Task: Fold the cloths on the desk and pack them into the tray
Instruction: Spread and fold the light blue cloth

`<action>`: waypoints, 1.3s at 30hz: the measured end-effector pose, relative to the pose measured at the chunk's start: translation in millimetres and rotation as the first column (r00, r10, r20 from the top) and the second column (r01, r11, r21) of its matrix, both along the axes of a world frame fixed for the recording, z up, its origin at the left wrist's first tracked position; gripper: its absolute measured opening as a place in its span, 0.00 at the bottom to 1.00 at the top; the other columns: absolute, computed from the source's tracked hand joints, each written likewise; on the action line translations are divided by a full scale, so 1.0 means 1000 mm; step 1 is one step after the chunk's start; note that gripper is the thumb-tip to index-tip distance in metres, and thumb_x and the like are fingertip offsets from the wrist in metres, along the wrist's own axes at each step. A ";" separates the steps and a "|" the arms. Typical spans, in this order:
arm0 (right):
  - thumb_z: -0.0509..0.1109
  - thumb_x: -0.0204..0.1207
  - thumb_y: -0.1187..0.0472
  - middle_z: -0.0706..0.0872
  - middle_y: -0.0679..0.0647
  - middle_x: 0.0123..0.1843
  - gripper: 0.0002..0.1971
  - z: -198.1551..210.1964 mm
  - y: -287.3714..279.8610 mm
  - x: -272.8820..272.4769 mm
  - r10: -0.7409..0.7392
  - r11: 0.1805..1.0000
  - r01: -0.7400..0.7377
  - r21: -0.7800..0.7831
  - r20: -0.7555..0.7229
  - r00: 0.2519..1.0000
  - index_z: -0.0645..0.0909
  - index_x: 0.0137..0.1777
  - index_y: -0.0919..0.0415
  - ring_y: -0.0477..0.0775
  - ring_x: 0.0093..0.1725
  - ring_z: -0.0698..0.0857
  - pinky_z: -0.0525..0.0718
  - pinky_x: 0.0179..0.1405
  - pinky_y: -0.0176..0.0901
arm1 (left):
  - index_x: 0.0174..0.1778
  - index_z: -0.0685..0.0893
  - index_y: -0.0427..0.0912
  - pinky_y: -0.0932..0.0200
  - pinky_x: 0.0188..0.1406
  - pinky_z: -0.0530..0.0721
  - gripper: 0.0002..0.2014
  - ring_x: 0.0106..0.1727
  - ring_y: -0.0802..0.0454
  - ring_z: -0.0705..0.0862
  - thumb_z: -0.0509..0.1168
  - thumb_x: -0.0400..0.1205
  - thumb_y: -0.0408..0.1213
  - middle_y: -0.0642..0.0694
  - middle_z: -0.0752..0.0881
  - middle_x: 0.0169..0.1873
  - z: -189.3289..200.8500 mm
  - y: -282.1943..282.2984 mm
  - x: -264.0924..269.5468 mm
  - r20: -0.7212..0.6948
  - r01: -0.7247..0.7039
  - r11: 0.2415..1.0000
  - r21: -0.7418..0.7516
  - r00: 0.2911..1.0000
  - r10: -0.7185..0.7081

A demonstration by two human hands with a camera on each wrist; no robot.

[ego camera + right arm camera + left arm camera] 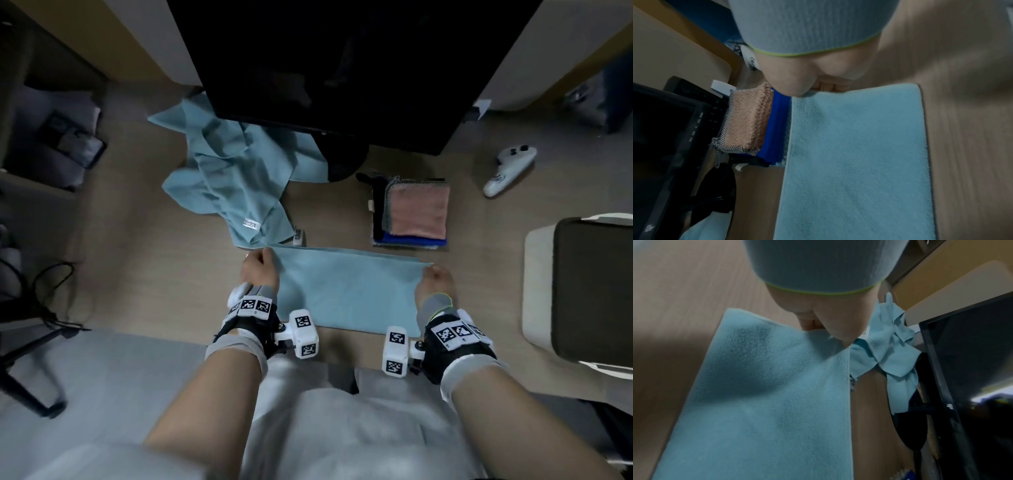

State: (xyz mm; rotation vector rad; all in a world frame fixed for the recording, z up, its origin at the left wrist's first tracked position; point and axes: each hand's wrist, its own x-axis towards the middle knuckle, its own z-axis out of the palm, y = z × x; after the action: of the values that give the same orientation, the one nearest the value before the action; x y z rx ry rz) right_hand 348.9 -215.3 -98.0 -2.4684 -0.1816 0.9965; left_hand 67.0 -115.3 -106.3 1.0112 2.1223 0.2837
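Observation:
A light blue cloth [346, 291] lies folded flat on the wooden desk in front of me. My left hand [258, 270] pinches its far left corner, thumb on top in the left wrist view [838, 331]. My right hand [435, 281] pinches the far right corner, thumb over the edge in the right wrist view [797, 87]. Behind it lies a crumpled blue cloth [236, 178]. A stack of folded cloths [414, 212], pink on top, blue below, sits in a tray of which only small white edges show.
A black monitor [342, 68] and its stand [342, 161] rise behind the cloths. A white controller [510, 168] lies at the right. A grey-and-white chair [582, 291] stands right of the desk. Cables [44, 298] hang at the left.

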 end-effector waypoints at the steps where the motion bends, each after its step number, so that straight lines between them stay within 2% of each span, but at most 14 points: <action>1: 0.57 0.86 0.61 0.84 0.69 0.62 0.17 -0.002 0.003 -0.001 0.000 1.000 0.000 -0.006 0.009 1.000 0.79 0.66 0.71 0.61 0.48 0.77 0.63 0.40 0.37 | 0.32 0.80 0.41 0.54 0.35 0.72 0.16 0.42 0.32 0.85 0.57 0.81 0.45 0.33 0.86 0.38 -0.001 0.002 0.000 0.003 -0.001 1.000 -0.007 1.000 0.001; 4: 0.56 0.86 0.61 0.84 0.68 0.63 0.17 -0.005 0.008 0.000 -0.004 1.000 0.005 -0.027 0.037 0.999 0.79 0.66 0.70 0.60 0.50 0.78 0.66 0.42 0.40 | 0.44 0.87 0.43 0.52 0.43 0.80 0.14 0.45 0.37 0.86 0.58 0.82 0.45 0.38 0.88 0.42 -0.002 0.009 0.002 0.013 -0.008 1.000 -0.003 1.000 0.008; 7: 0.56 0.86 0.60 0.84 0.65 0.65 0.17 -0.006 0.011 0.000 -0.014 0.998 0.017 -0.067 0.051 0.999 0.80 0.67 0.67 0.65 0.61 0.81 0.71 0.50 0.43 | 0.48 0.88 0.44 0.51 0.48 0.82 0.13 0.47 0.38 0.85 0.60 0.81 0.45 0.38 0.89 0.45 -0.005 0.013 0.003 0.006 -0.018 1.000 -0.008 1.000 0.018; 10: 0.58 0.85 0.61 0.85 0.65 0.64 0.16 -0.009 0.016 0.000 -0.046 0.998 0.048 -0.039 0.037 0.998 0.81 0.66 0.67 0.64 0.62 0.82 0.72 0.49 0.41 | 0.50 0.90 0.41 0.52 0.47 0.81 0.13 0.47 0.38 0.86 0.62 0.82 0.43 0.36 0.90 0.46 -0.005 0.019 0.007 -0.036 -0.036 0.999 0.006 0.999 0.036; 12: 0.60 0.84 0.61 0.87 0.64 0.60 0.15 -0.016 0.016 0.000 -0.090 0.996 0.091 -0.008 0.036 0.995 0.82 0.64 0.66 0.65 0.59 0.84 0.69 0.39 0.37 | 0.51 0.90 0.41 0.54 0.44 0.80 0.14 0.44 0.39 0.85 0.62 0.81 0.43 0.36 0.90 0.46 -0.007 0.021 0.007 -0.065 -0.030 1.000 -0.007 0.997 0.030; 16: 0.64 0.80 0.58 0.90 0.62 0.50 0.13 -0.023 0.014 0.001 -0.164 0.986 0.163 0.017 0.077 0.983 0.86 0.58 0.60 0.57 0.43 0.82 0.72 0.42 0.38 | 0.49 0.90 0.43 0.54 0.43 0.83 0.14 0.43 0.40 0.86 0.64 0.80 0.47 0.38 0.90 0.44 -0.012 0.024 0.007 -0.076 -0.020 1.000 -0.020 0.997 0.019; 22: 0.72 0.75 0.59 0.88 0.56 0.40 0.06 -0.031 0.015 0.003 -0.246 0.966 0.242 0.086 0.043 0.968 0.86 0.49 0.56 0.58 0.38 0.85 0.84 0.42 0.46 | 0.42 0.89 0.44 0.57 0.39 0.78 0.09 0.39 0.42 0.84 0.67 0.77 0.45 0.41 0.89 0.40 -0.014 0.033 0.009 -0.117 -0.102 0.994 -0.045 0.988 0.096; 25: 0.74 0.73 0.63 0.87 0.57 0.40 0.03 -0.030 0.014 0.004 -0.264 0.954 0.259 0.152 0.013 0.965 0.84 0.44 0.56 0.56 0.38 0.83 0.80 0.39 0.41 | 0.39 0.85 0.46 0.55 0.42 0.84 0.05 0.39 0.43 0.86 0.70 0.73 0.43 0.46 0.88 0.37 -0.016 0.033 0.005 -0.064 -0.154 0.988 0.003 0.986 0.154; 27: 0.72 0.73 0.66 0.87 0.58 0.39 0.08 -0.028 0.010 0.005 -0.260 0.953 0.251 0.172 0.031 0.965 0.81 0.37 0.52 0.56 0.37 0.83 0.78 0.33 0.37 | 0.42 0.84 0.46 0.55 0.43 0.83 0.05 0.42 0.43 0.86 0.69 0.73 0.41 0.47 0.87 0.39 -0.011 0.030 0.003 -0.042 -0.163 0.986 0.026 0.986 0.164; 30: 0.69 0.75 0.67 0.86 0.56 0.41 0.07 -0.018 0.010 0.007 -0.267 0.949 0.260 0.175 0.013 0.964 0.84 0.46 0.55 0.55 0.39 0.83 0.75 0.23 0.27 | 0.47 0.82 0.45 0.57 0.42 0.77 0.07 0.43 0.45 0.83 0.67 0.75 0.41 0.48 0.85 0.43 0.001 0.025 0.002 0.010 -0.180 0.983 0.043 0.984 0.180; 33: 0.68 0.77 0.64 0.85 0.54 0.42 0.08 -0.005 0.002 0.005 -0.206 0.968 0.208 0.144 -0.029 0.978 0.85 0.53 0.56 0.55 0.39 0.81 0.77 0.30 0.32 | 0.49 0.83 0.46 0.56 0.44 0.80 0.10 0.42 0.44 0.83 0.66 0.74 0.44 0.47 0.86 0.43 0.013 0.011 0.003 0.055 -0.231 0.970 0.070 0.972 0.228; 34: 0.68 0.77 0.62 0.85 0.55 0.40 0.08 -0.003 -0.002 0.003 -0.153 0.978 0.161 0.133 -0.068 0.986 0.85 0.52 0.56 0.55 0.37 0.81 0.76 0.31 0.34 | 0.47 0.84 0.47 0.54 0.46 0.82 0.09 0.42 0.43 0.84 0.66 0.74 0.44 0.46 0.87 0.42 0.016 0.004 0.004 0.066 -0.232 0.971 0.061 0.972 0.228; 36: 0.66 0.77 0.62 0.82 0.57 0.35 0.07 -0.003 -0.011 -0.003 -0.053 0.981 0.090 0.170 -0.210 0.976 0.84 0.50 0.60 0.54 0.28 0.77 0.73 0.20 0.31 | 0.42 0.84 0.47 0.52 0.46 0.85 0.05 0.39 0.41 0.85 0.66 0.74 0.43 0.45 0.88 0.37 0.019 -0.016 0.008 0.139 -0.229 0.973 0.034 0.965 0.222; 39: 0.66 0.77 0.65 0.81 0.55 0.33 0.05 -0.004 -0.025 -0.017 -0.008 0.983 0.079 0.165 -0.396 0.918 0.82 0.50 0.61 0.52 0.25 0.77 0.70 0.15 0.30 | 0.38 0.81 0.42 0.56 0.33 0.81 0.04 0.24 0.47 0.81 0.67 0.79 0.35 0.43 0.84 0.27 0.019 -0.053 0.021 0.344 -0.221 0.974 -0.046 0.912 0.223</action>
State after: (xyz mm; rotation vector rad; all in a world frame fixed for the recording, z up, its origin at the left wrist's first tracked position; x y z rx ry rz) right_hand 332.1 -240.8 -102.5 -2.0522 -0.0775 1.3698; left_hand 88.0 -168.3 -86.9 0.6562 1.9079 0.5278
